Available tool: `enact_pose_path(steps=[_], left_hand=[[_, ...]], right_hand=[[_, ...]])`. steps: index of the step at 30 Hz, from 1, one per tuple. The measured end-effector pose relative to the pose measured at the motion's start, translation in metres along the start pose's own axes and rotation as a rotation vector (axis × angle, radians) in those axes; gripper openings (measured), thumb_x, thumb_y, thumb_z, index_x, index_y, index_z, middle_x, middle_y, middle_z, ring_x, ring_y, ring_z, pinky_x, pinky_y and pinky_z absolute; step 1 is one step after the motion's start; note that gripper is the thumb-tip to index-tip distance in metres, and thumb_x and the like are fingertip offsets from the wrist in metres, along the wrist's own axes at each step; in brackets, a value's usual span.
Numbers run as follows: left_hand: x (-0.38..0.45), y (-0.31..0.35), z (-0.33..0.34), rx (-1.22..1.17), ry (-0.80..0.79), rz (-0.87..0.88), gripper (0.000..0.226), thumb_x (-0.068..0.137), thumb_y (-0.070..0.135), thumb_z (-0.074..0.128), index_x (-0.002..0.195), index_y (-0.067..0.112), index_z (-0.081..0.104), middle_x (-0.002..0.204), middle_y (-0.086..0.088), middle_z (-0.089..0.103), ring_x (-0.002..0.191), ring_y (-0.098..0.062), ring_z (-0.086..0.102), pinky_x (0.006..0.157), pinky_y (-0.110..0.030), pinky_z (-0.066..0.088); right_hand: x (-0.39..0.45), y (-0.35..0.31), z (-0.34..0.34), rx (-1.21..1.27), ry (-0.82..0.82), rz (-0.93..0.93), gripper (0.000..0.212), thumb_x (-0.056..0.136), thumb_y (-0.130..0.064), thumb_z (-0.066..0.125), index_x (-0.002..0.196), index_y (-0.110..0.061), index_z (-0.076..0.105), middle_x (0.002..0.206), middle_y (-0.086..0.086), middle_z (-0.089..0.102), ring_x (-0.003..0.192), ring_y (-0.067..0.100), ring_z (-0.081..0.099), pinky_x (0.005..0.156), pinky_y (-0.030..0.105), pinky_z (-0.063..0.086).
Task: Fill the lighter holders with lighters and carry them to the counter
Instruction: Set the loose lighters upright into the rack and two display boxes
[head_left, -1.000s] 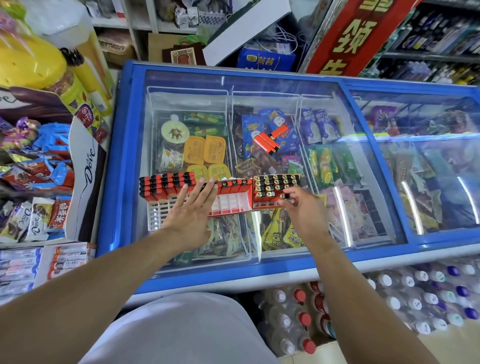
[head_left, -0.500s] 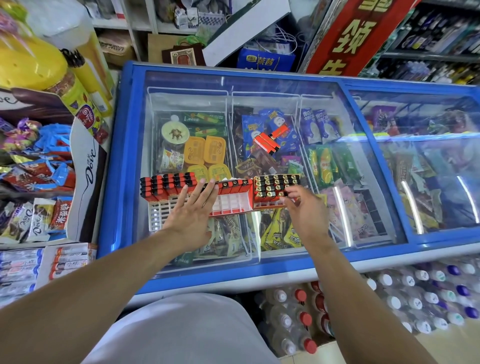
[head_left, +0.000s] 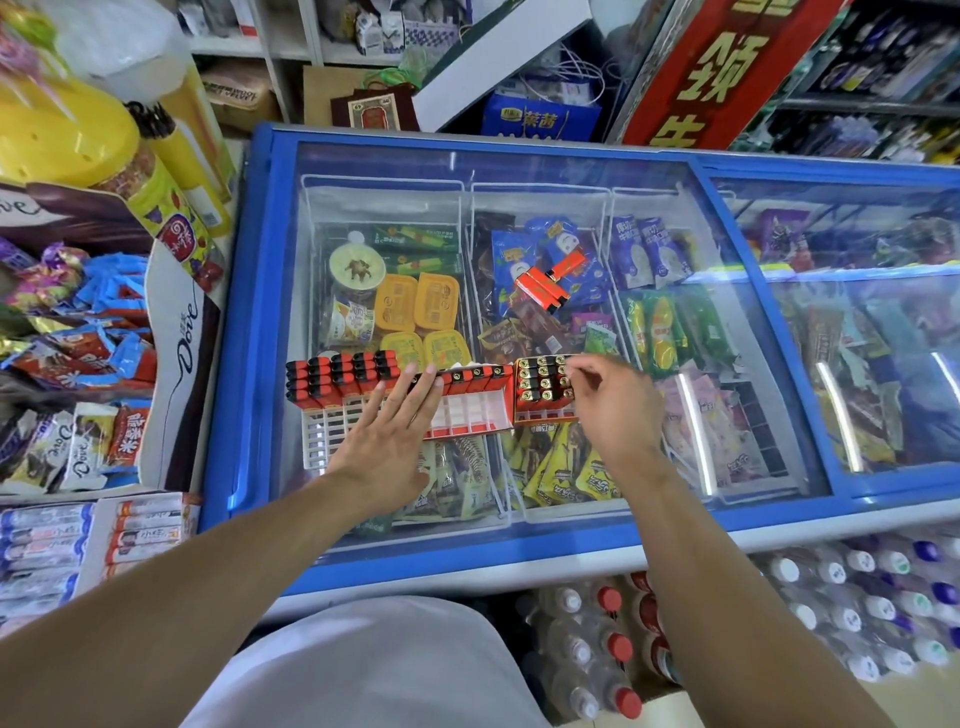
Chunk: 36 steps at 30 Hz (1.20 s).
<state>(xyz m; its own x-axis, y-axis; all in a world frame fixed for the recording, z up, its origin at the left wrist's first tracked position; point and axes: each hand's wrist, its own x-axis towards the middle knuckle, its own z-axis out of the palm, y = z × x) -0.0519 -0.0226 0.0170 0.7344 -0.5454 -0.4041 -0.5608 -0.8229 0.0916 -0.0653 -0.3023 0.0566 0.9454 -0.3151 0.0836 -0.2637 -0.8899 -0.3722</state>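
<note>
Lighter holders, head view: three trays lie side by side on the glass lid (head_left: 519, 171) of a blue chest freezer, near its front edge. The white holder (head_left: 324, 441) on the left carries black-topped red lighters in its far rows; its near cells show bare. The red holder (head_left: 470, 415) in the middle has one far row filled and pale empty cells nearer me. The right holder (head_left: 543, 387) looks close to full, brass tops showing. A loose bundle of orange-red lighters (head_left: 545, 283) lies farther back on the glass, well apart from the trays.

My left hand (head_left: 387, 441) lies flat with fingers straight, fingertips (head_left: 423, 379) resting on the middle holder's filled row, gripping nothing. My right hand (head_left: 615, 402) has fingers curled at the right holder's far right corner, apparently pinching a lighter there; the piece itself is too small to confirm.

Handling judgement: each lighter is light, hard and smooth, best pinched at its top and dropped upright into a cell. The trays look like thin stiff plastic, light even when loaded, and likely to skid on glass. I would brace one while filling, and lift by both short ends, kept level, or the lighters may tip out.
</note>
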Motion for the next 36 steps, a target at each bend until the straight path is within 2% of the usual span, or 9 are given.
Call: enact_pose_path(steps=[3, 9, 14, 19, 24, 27, 31, 34, 36], left_hand=[[-0.002, -0.002, 0.001, 0.065, 0.033, 0.007, 0.103, 0.097, 0.044, 0.045, 0.148, 0.011, -0.039, 0.155, -0.008, -0.046, 0.143, -0.028, -0.042, 0.123, -0.052, -0.012], [-0.001, -0.001, 0.005, 0.048, 0.057, -0.006, 0.104, 0.096, 0.042, 0.046, 0.147, 0.012, -0.041, 0.154, -0.007, -0.047, 0.144, -0.028, -0.042, 0.123, -0.052, -0.012], [-0.002, -0.002, 0.004, 0.038, 0.054, -0.014, 0.102, 0.097, 0.041, 0.044, 0.147, 0.013, -0.040, 0.156, -0.007, -0.045, 0.143, -0.027, -0.042, 0.123, -0.053, -0.013], [-0.001, 0.000, 0.001, 0.014, 0.008, -0.026, 0.102, 0.099, 0.042, 0.043, 0.145, 0.014, -0.044, 0.152, -0.005, -0.051, 0.141, -0.026, -0.046, 0.121, -0.052, -0.017], [-0.001, 0.002, 0.000, 0.010, -0.005, -0.038, 0.104, 0.098, 0.045, 0.044, 0.144, 0.015, -0.044, 0.151, -0.004, -0.052, 0.141, -0.025, -0.046, 0.121, -0.052, -0.018], [-0.001, 0.001, -0.001, 0.010, -0.009, -0.026, 0.108, 0.096, 0.045, 0.048, 0.144, 0.014, -0.044, 0.152, -0.005, -0.051, 0.142, -0.026, -0.044, 0.122, -0.053, -0.016], [0.000, 0.000, 0.001, 0.015, -0.013, -0.029, 0.111, 0.095, 0.045, 0.049, 0.144, 0.014, -0.044, 0.152, -0.005, -0.051, 0.142, -0.027, -0.044, 0.121, -0.053, -0.016], [0.000, 0.003, 0.002, 0.006, 0.004, -0.032, 0.114, 0.094, 0.047, 0.051, 0.141, 0.014, -0.047, 0.151, -0.005, -0.052, 0.142, -0.026, -0.045, 0.120, -0.052, -0.020], [0.001, 0.002, 0.004, 0.000, 0.005, -0.040, 0.115, 0.093, 0.047, 0.052, 0.141, 0.014, -0.048, 0.152, -0.004, -0.051, 0.142, -0.026, -0.044, 0.120, -0.052, -0.020]], right_hand=[[0.030, -0.017, -0.002, 0.086, 0.019, -0.031, 0.013, 0.096, -0.030, 0.065, 0.107, -0.032, 0.072, 0.097, -0.014, 0.074, 0.072, 0.006, 0.068, 0.060, 0.032, 0.058], [0.113, -0.025, 0.031, -0.007, -0.270, 0.062, 0.026, 0.096, -0.031, 0.066, 0.122, -0.027, 0.066, 0.119, -0.005, 0.070, 0.098, 0.017, 0.068, 0.083, 0.038, 0.057], [0.152, -0.015, 0.065, -0.167, -0.345, 0.104, 0.019, 0.095, -0.031, 0.067, 0.111, -0.021, 0.068, 0.105, 0.000, 0.071, 0.081, 0.016, 0.065, 0.057, 0.023, 0.043], [0.164, -0.012, 0.082, -0.244, -0.369, 0.181, 0.025, 0.094, -0.037, 0.068, 0.102, -0.013, 0.066, 0.092, 0.004, 0.067, 0.077, 0.021, 0.065, 0.069, 0.033, 0.054], [0.163, -0.017, 0.074, -0.156, -0.457, 0.261, 0.036, 0.090, -0.038, 0.073, 0.098, -0.007, 0.057, 0.080, 0.001, 0.059, 0.068, 0.016, 0.058, 0.056, 0.028, 0.045], [0.158, -0.011, 0.063, 0.003, -0.385, 0.232, 0.030, 0.087, -0.042, 0.074, 0.104, -0.018, 0.068, 0.092, -0.004, 0.071, 0.075, 0.014, 0.066, 0.068, 0.032, 0.055], [0.130, -0.005, 0.027, 0.362, -0.141, 0.200, 0.022, 0.090, -0.038, 0.073, 0.103, -0.020, 0.070, 0.095, -0.010, 0.069, 0.083, 0.008, 0.065, 0.076, 0.025, 0.049], [0.094, 0.007, -0.003, 0.469, 0.015, 0.172, 0.019, 0.090, -0.037, 0.074, 0.101, -0.022, 0.069, 0.087, -0.013, 0.069, 0.076, -0.001, 0.061, 0.069, 0.009, 0.042], [0.069, 0.015, -0.018, 0.526, 0.081, 0.186, 0.018, 0.089, -0.036, 0.075, 0.100, -0.023, 0.069, 0.086, -0.015, 0.068, 0.075, -0.004, 0.061, 0.067, 0.008, 0.040]])
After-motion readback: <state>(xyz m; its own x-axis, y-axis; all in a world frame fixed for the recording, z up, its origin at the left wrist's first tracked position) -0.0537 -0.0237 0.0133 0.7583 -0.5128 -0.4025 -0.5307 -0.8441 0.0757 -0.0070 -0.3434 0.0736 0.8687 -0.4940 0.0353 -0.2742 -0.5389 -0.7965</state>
